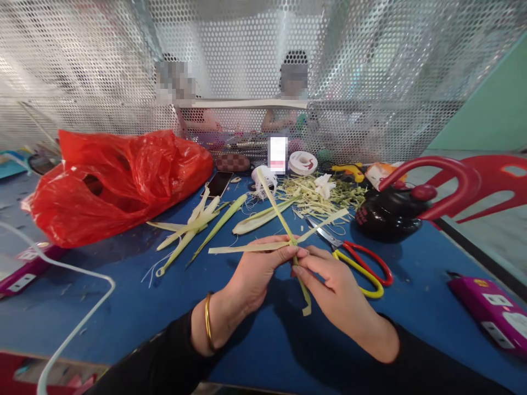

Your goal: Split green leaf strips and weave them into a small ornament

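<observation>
Above the blue table, my left hand (257,269) and my right hand (335,277) meet, both pinching pale green leaf strips (280,216) that look like corn husk. The strips cross at a small knot between my fingertips, with ends reaching left, up, right and down. Beside my right hand lie scissors (348,249) with one red and one yellow handle, blades apart. Beyond my left hand, more husk pieces (193,225) lie on the table, one tied with white thread. A single wide husk (263,216) rests just past my fingers.
A red plastic bag (123,181) fills the back left, near a phone (219,184). White thread (264,181), a ribbon spool (303,163) and a trimmings pile (329,197) sit at the back. A black kettle (387,216) stands right. Purple power strips (489,307) lie at both sides; a white cable (94,274) crosses left.
</observation>
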Available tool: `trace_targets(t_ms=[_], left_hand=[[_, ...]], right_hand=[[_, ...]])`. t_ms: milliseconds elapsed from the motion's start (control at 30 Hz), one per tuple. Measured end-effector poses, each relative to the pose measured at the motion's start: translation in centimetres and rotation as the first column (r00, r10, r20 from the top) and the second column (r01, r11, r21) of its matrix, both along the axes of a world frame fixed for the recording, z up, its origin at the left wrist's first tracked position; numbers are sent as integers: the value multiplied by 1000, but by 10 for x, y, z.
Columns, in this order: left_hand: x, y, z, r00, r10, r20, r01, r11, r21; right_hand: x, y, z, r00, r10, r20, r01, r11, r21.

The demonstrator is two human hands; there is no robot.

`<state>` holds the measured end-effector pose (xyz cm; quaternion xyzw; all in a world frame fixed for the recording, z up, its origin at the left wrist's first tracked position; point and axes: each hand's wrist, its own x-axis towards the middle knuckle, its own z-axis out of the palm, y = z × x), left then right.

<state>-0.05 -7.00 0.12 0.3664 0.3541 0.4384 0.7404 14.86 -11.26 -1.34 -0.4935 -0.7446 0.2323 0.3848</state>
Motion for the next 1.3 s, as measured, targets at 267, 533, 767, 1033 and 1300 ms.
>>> trace_targets(t_ms=[267,533,767,1033,1300], left_hand=[[0,0,0,1000,9,-1,-9,999,-33],[-5,4,1,995,-73,61,77,995,-62],[-3,1,-2,985,-132,-114,138,989,49],[0,0,1,973,-123,-195,151,979,139],[1,0,0,987,-97,-128,101,995,24]], right_hand=[[0,1,4,996,84,-4,-84,996,2],[-1,7,4,874,-187,-449,8,928,-372],[-3,12,0,665,-321,-674,-7,900,-435],[1,8,-2,831,-214,-514,41,944,-326],[5,4,1,896,-184,-404,81,963,-259]])
